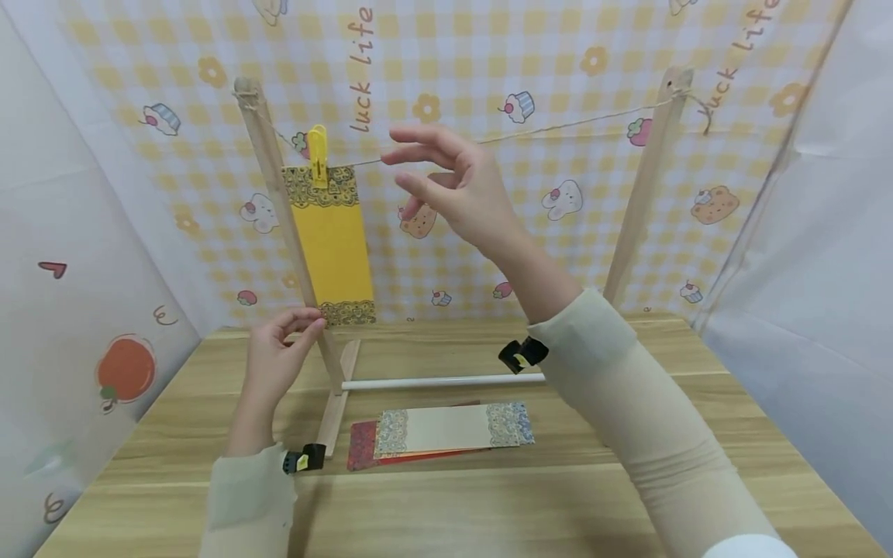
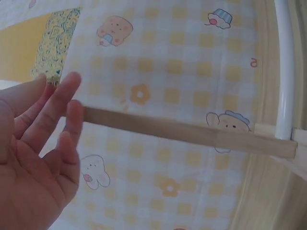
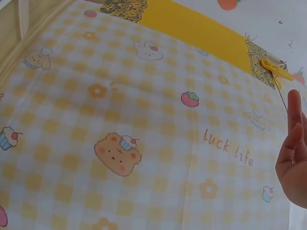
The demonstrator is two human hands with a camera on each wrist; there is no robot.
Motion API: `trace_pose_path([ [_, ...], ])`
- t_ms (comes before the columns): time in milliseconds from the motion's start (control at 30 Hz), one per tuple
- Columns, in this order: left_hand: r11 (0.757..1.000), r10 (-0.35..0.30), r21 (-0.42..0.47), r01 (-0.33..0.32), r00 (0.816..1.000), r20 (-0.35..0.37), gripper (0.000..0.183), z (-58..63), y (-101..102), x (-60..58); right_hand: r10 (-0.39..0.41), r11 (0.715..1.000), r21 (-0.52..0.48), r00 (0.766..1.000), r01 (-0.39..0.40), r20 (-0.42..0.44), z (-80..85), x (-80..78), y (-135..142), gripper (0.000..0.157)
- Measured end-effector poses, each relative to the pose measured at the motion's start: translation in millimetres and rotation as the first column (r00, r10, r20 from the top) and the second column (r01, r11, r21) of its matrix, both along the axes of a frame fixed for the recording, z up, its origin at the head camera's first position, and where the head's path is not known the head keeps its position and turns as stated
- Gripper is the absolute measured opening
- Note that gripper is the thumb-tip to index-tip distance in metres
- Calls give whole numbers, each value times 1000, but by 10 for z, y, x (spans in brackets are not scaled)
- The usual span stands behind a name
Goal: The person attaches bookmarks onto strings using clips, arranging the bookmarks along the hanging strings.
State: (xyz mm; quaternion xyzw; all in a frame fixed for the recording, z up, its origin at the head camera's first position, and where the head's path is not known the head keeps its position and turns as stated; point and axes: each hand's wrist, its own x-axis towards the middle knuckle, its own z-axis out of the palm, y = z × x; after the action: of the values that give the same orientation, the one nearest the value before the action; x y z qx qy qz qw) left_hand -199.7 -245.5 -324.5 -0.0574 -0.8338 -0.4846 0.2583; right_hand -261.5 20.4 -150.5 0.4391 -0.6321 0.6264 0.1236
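A yellow paper card (image 1: pixel 335 252) with patterned bands at both ends hangs upright from a twine line (image 1: pixel 568 124). One yellow clothespin (image 1: pixel 318 157) clips its top edge to the twine. Down at the card's lower left corner, my left hand (image 1: pixel 275 356) pinches the corner between thumb and index finger, beside the wooden post. My right hand (image 1: pixel 469 190) is raised to the right of the clothespin, fingers spread and holding nothing; it overlaps the twine in the head view. The right wrist view shows the clothespin (image 3: pixel 276 70) just past the fingertips.
Two wooden posts, the left post (image 1: pixel 268 155) and the right post (image 1: pixel 645 186), carry the twine. A white rod (image 1: pixel 439 382) runs low from the left post's foot. Several patterned cards (image 1: pixel 446 430) lie overlapping on the wooden table (image 1: pixel 446 504). Behind hangs a checked cloth (image 1: pixel 474 256).
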Motion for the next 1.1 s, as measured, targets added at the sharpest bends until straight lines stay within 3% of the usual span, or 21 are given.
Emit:
trace_pose_path([
  [167,994,-64,-91,67,997,39,20,-85,-67,23,-29,999,37,1000,29,-13,-70,27,150,39],
  [300,989,-75,-127,81,996,53,20,-136,-100,45,-57,996,60,998,59,-28,-136,55,265,39],
  [533,986,-68,-144,84,991,113,23,-171,-97,90,-105,990,86,992,111,-77,-254,100,476,38],
  [767,986,-67,-144,86,989,135,21,-210,-39,100,-203,962,167,974,217,-97,-449,161,722,37],
  [1100,979,-102,-159,126,983,151,19,-219,108,127,-220,944,241,974,226,-51,-667,162,1048,35],
])
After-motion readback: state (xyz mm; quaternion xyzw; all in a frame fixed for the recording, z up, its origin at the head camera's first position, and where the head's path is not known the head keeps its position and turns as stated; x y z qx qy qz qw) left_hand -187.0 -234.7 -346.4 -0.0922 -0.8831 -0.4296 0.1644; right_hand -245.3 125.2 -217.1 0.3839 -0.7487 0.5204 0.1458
